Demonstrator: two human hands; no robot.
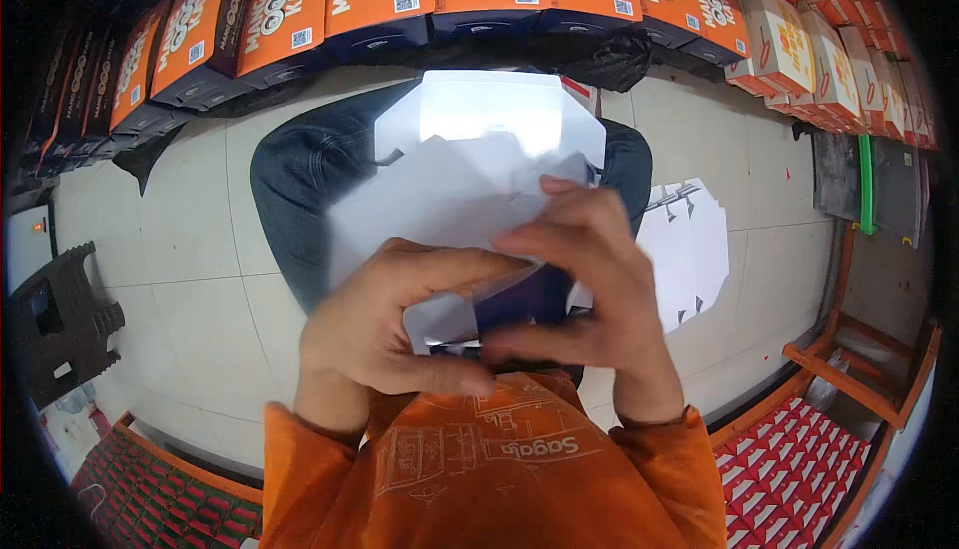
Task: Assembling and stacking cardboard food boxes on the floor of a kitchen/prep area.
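Note:
A cardboard box blank (415, 194), white on one face and dark blue on another, is bent between my two hands above my lap. My left hand (375, 324) curls around its near left side, thumb and fingers on a small flap. On the other side, my right hand (599, 279) grips the blank near the dark blue panel, its fingers slightly smeared by motion. Beyond them a glossy white panel with cut corners (489, 104) rests across my crossed legs; whether it joins the held piece I cannot tell.
Flat white die-cut blanks (689, 254) lie on the tiled floor (190, 249) by my right knee. Orange and dark blue boxes (380, 0) line the far side, with white-and-orange boxes (784, 44) at far right. Red-patterned racks (799, 469) flank me; a black plastic piece (60, 314) stands left.

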